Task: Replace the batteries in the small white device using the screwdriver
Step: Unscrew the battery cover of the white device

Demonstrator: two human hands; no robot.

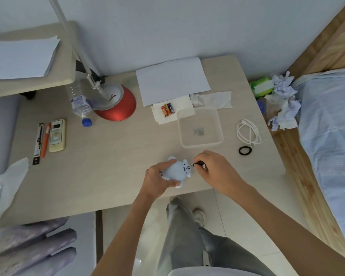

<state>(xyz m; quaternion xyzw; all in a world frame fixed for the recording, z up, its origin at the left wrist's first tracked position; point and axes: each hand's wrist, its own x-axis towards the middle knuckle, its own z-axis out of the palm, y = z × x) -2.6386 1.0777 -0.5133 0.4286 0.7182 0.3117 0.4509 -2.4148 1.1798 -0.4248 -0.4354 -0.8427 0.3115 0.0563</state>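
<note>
Near the front edge of the pale wooden table (112, 160) a person holds a small white device (176, 171), rounded with little ear-like bumps, lying on the tabletop. The left hand (159, 179) wraps around its left side, fingers curled over the top and thumb pressed along the near edge, so it is gripped firmly. The right hand (215, 172) comes in from the right with its fingers pinched closed around the black handle of a small screwdriver (198, 164), whose thin tip points left at a small fitting on the device's right end; whether the tip actually touches it is too small to tell. Farther back, three AAA batteries (167, 109) lie side by side on a white tissue (173, 114), just left of an empty-looking clear plastic container (200, 128) with a small grey square showing in its bottom. A sheet of white paper (172, 80) lies behind the batteries. To the right of the container sits a coiled white cable (248, 132), and just below it a black ring (245, 150). On the left side of the table stand a desk lamp with a red base (118, 105) and a tipped clear water bottle (81, 104) with a blue cap, and near them a cream remote control (57, 135) lies beside an orange pen (45, 140).
</note>
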